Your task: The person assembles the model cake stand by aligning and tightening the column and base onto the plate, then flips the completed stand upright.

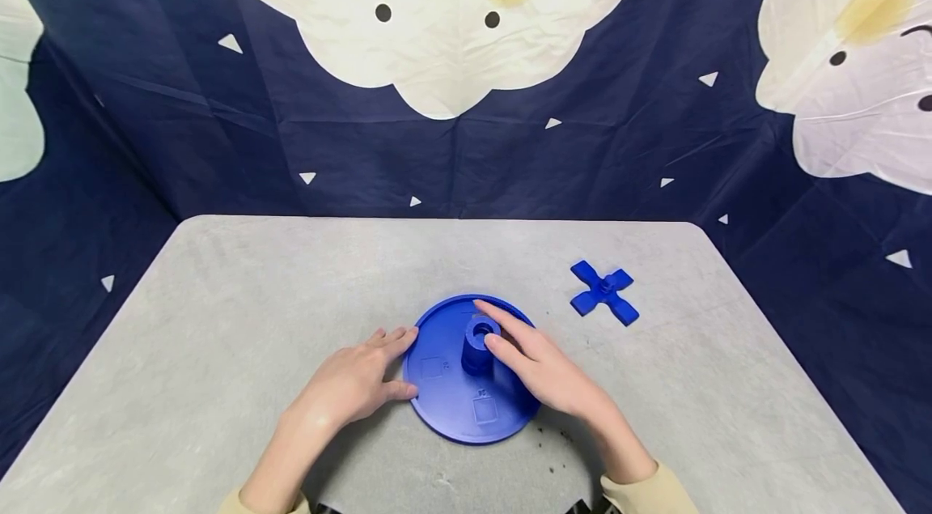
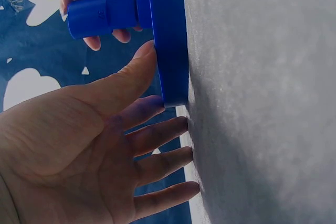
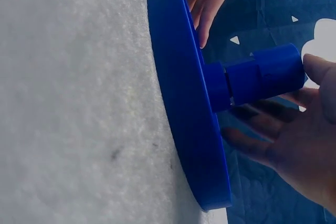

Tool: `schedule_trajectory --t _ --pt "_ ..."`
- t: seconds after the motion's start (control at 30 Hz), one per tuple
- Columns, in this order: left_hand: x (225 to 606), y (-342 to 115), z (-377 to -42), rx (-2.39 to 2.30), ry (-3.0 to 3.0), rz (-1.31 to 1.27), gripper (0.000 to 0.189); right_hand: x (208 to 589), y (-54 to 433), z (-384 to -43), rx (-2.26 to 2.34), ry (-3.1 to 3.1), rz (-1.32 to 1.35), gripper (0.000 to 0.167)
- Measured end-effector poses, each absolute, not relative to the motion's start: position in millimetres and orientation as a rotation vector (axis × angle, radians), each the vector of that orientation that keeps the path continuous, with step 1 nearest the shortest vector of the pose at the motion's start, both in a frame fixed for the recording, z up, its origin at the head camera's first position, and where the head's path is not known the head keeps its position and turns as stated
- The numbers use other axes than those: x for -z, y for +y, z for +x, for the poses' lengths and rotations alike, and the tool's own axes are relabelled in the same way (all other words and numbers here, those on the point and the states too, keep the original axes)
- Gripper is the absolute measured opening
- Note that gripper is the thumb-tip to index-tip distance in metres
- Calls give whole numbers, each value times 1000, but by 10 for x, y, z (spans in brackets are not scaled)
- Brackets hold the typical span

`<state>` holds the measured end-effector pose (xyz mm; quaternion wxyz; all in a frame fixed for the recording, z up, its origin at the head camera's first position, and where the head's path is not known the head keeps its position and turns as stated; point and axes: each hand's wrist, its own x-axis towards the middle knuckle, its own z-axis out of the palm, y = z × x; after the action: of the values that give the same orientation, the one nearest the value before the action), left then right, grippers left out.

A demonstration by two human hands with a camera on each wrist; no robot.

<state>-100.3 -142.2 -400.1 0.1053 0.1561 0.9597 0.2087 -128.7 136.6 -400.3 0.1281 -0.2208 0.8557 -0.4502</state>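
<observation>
A round blue disc (image 1: 444,409) with a raised rim lies on the table. From its middle rises a blue cylindrical post (image 1: 475,358), hollow at the top; in the right wrist view, a thin gap runs between the post's upper part and the stub below. My left hand (image 1: 353,380) touches the disc's left rim with thumb and index finger, the other fingers extended beside it. Over the disc's right side, my right hand (image 1: 549,368) has its thumb at the post's top edge and its fairly straight fingers behind the post. Whether those fingers touch it, I cannot tell.
Behind and right of the disc, a blue four-armed cross piece (image 1: 603,292) with a small central peg lies on the grey table (image 1: 291,279). Small dark crumbs are near the disc's lower right. A dark blue cloth (image 1: 182,109) with cloud prints hangs around the table.
</observation>
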Motion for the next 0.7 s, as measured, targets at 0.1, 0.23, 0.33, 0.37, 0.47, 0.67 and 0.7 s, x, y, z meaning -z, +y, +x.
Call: schedule_trajectory --t 0.1,0.23,0.33,0.37,0.47,0.67,0.7 --pt "3997 -1429 -994 -620 2827 459 77 4011 1363 -1286 1323 2429 -629 50" --pt "3999 -1430 -994 -622 2827 458 77 4036 1362 -1298 1372 2404 -626 47" --pt "4002 -1431 -994 -621 2827 457 77 4051 1355 -1301 1389 2429 -612 46" --pt "4003 -1431 -994 -621 2828 457 77 4055 1353 -1300 1387 2445 -602 46" --pt "4003 -1430 -993 -619 2829 460 77 4056 1345 -1290 1361 2505 -576 49" --pt "3997 -1430 -991 -620 2832 464 77 4035 1350 -1272 1322 2632 -533 43" --pt "3997 -1430 -990 -619 2832 464 77 4030 1351 -1270 1318 2655 -530 40"
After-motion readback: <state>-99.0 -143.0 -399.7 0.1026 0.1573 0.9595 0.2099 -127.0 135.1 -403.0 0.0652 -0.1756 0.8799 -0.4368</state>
